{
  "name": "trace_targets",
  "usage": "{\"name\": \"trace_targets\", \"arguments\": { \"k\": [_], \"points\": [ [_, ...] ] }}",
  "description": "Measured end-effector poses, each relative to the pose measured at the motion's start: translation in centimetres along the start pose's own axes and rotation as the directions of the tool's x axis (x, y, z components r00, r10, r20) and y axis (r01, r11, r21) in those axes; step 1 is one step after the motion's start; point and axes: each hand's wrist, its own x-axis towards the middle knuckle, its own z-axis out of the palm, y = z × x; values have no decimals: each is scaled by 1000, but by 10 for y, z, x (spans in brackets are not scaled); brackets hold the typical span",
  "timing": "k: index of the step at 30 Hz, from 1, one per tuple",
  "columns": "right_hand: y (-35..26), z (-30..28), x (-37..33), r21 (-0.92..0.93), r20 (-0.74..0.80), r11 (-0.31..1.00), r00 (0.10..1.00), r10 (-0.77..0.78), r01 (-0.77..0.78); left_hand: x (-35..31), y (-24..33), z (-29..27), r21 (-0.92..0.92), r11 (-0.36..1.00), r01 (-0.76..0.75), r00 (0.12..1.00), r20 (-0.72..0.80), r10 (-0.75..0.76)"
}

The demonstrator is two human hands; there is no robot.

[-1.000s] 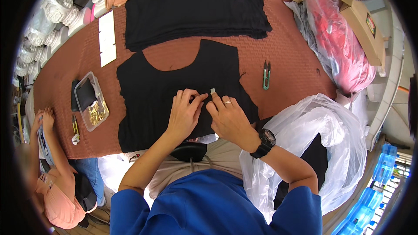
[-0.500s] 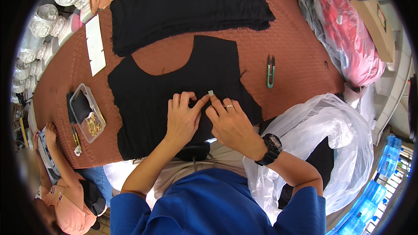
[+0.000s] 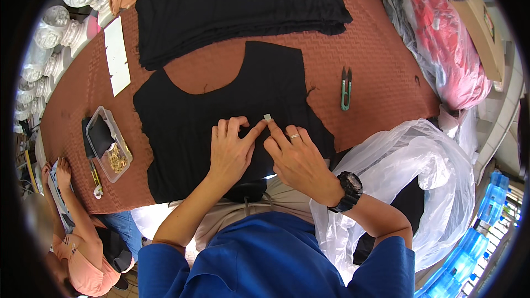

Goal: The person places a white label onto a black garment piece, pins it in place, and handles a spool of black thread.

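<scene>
A black cut garment piece (image 3: 187, 127) with a scooped neckline lies flat on the table in front of me. On it is a small pale tag-like piece (image 3: 268, 117), touched by both index fingertips. My left hand (image 3: 232, 146) rests on the cloth, index finger stretched to the tag, thumb apart and the other fingers bent. From the other side, my right hand (image 3: 306, 163) sets its index fingertip at the tag's lower edge, the remaining fingers spread. Neither hand grips anything visible. Green-handled thread snips (image 3: 346, 89) lie to the right of the garment piece.
Stacked black fabric (image 3: 237, 5) lies beyond. At left are white card (image 3: 117, 58), a clear plastic box (image 3: 122, 160) with small gold-coloured pieces, and a yellow-dark tool (image 3: 95, 175). Clear plastic (image 3: 441, 154) bunches at right, near red bagged goods (image 3: 441, 38). Another person (image 3: 83, 248) works at lower left.
The view has shifted slightly. My right hand has moved a little to the right and down, its index finger staying at the tag. The left hand keeps its place on the cloth.
</scene>
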Motion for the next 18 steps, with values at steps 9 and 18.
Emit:
{"name": "trace_targets", "arguments": {
  "k": [9,18],
  "points": [
    [-1,-1,3,-43,3,999,1000,-2,2,-2,-1,5,3,1000,10,999,-40,-10],
    [0,0,2,-59,-4,998,1000,-2,2,-1,0,2,16,1000,-7,1000,-27,8]
  ]
}}
